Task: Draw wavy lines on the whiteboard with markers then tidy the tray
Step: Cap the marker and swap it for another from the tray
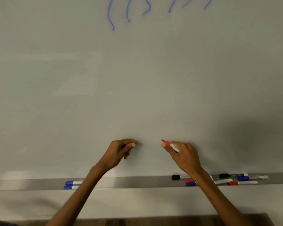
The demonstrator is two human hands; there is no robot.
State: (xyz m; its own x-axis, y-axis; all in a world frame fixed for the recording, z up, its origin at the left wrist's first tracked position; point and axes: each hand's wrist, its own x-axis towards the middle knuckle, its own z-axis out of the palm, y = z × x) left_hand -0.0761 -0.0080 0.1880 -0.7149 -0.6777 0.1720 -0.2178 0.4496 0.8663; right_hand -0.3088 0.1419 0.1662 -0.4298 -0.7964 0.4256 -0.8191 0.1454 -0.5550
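Whiteboard (137, 82) fills nearly everything in front of me, pale and glossy, with blue wavy lines (129, 10) running off the top edge, far above the tray (137, 182). Both my hands are up against the board, a little above the tray's middle. My right hand (186, 157) has its fingers curled round a red marker (170, 145), the bare tip pointing up and to the left, just off the board or touching it, I can't tell which. My left hand (121, 150) is curled too, pinching a small red piece (127, 144) between thumb and fingertips; it looks like the cap, though it's blurred. The two hands sit near each other, not touching.

Down on the tray: two blue markers (73, 185) lie side by side at the left, beside my left forearm. Right of centre, a black marker (180, 177), then a red (189, 180) and a blue one (190, 184) partly hidden by my right wrist. Further right, another black (232, 175), blue (252, 177) and red (242, 183) lie close together.
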